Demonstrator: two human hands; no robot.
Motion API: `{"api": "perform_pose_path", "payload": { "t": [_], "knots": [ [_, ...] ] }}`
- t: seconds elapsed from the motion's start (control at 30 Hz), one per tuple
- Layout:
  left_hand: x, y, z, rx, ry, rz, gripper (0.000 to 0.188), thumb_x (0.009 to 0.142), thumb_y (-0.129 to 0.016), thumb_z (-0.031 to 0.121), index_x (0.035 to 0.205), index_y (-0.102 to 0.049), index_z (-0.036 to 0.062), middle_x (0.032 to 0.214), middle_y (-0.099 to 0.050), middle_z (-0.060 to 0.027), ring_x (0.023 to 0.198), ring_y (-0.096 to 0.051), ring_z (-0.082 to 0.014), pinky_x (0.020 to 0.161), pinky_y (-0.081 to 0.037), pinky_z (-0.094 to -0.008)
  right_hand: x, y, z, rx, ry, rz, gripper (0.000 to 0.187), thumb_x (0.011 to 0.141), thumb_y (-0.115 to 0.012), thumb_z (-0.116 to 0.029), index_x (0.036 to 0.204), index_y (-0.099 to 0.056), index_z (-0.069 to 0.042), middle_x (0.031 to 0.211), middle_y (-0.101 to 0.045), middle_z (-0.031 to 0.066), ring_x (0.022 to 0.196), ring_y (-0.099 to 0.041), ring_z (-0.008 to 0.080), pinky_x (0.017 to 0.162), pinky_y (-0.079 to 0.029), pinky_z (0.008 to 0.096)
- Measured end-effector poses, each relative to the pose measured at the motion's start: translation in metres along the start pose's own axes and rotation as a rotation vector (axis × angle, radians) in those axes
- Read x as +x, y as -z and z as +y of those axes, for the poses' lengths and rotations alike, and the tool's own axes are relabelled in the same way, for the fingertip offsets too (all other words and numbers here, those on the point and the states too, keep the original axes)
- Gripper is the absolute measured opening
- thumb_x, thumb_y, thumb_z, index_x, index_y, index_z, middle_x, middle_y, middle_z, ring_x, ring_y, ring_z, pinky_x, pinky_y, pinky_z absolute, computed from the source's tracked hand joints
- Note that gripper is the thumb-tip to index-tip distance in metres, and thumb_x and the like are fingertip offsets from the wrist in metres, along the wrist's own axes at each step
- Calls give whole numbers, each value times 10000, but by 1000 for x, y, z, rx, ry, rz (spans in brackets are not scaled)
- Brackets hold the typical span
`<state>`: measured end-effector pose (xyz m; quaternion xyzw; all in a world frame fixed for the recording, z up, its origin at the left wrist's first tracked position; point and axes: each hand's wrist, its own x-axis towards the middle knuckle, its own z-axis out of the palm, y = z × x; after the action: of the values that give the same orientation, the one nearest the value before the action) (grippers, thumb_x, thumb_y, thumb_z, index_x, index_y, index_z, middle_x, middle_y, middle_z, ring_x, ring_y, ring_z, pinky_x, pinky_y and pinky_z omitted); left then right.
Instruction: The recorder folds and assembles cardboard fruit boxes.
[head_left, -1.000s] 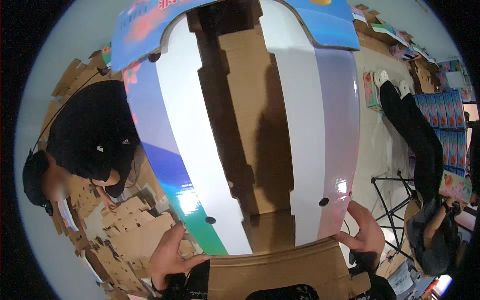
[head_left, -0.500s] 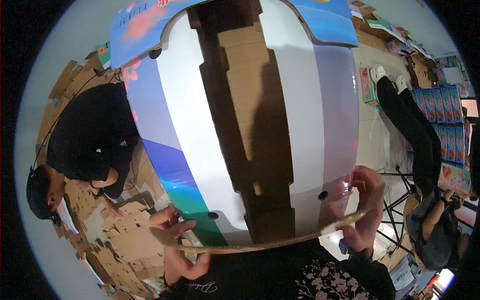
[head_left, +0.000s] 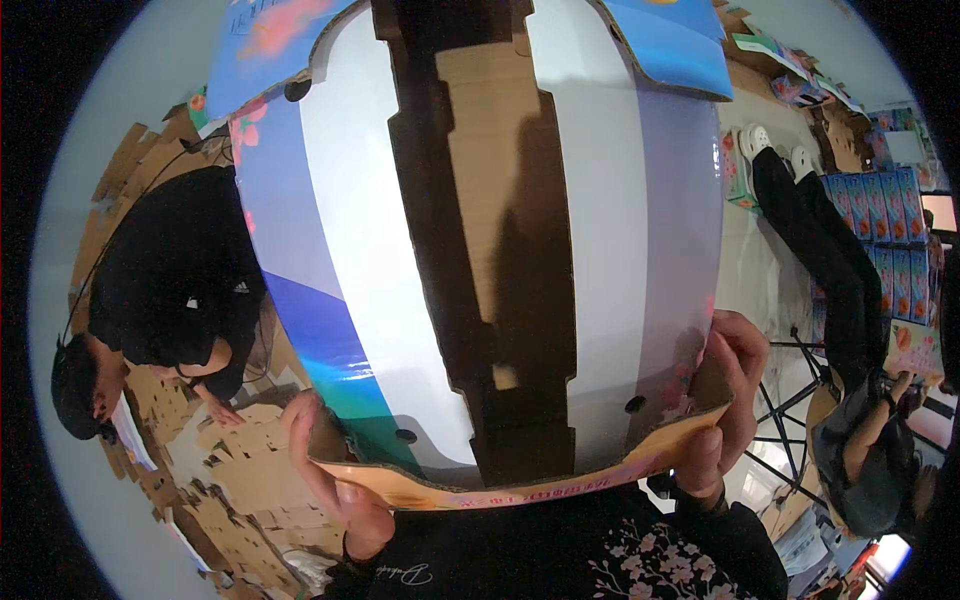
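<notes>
A large printed cardboard carton (head_left: pixel 610 260) fills the middle of the head view, in blue, purple, white and green. Between its white panels runs a long notched gap, showing bare brown cardboard inside. At the near end an orange-faced flap (head_left: pixel 520 490) stands bent up; a blue flap (head_left: pixel 680 50) lies at the far end. My left hand (head_left: pixel 340 500) is closed on the flap's left corner, thumb on its orange face and fingers behind the corner. On the right corner my right hand (head_left: pixel 738 400) is closed likewise, thumb in front and fingers round the outer side.
To the left, a person in black (head_left: pixel 170 270) bends over flattened cardboard pieces (head_left: pixel 240 460). At right another person (head_left: pixel 860 440) holds a small printed box (head_left: pixel 912 345). Stacked blue boxes (head_left: pixel 890 210) stand behind, and thin black metal legs (head_left: pixel 790 400) are beside my right hand.
The near flap has tipped so its orange face shows. My left fingers have shifted outward round its corner, and my right hand has moved slightly up. The carton has shifted slightly.
</notes>
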<state>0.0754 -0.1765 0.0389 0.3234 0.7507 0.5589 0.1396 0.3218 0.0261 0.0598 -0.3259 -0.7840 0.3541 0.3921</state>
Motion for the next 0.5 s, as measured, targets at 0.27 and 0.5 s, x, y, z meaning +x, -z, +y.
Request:
{"api": "perform_pose_path", "payload": {
  "t": [0.27,0.5],
  "knots": [
    [11,2,10,-81,-25,-29,661,912,-490,481,1316,-438,-40,1329,-369,-205,1213,-421,-296,1058,-318,-419,4,-5,-11,87,-117,-16,575,963,-510,-473,1302,-546,-10,1319,-420,267,1173,-490,302,819,-513,351],
    [19,2,12,-70,-6,-73,665,900,-535,533,1301,-464,8,1262,-383,-166,1178,-414,-268,1041,-311,-409,8,-23,-10,146,-209,184,614,909,-519,-340,1380,-373,26,1346,-455,244,1264,-459,326,1094,-311,448]
  ]
}}
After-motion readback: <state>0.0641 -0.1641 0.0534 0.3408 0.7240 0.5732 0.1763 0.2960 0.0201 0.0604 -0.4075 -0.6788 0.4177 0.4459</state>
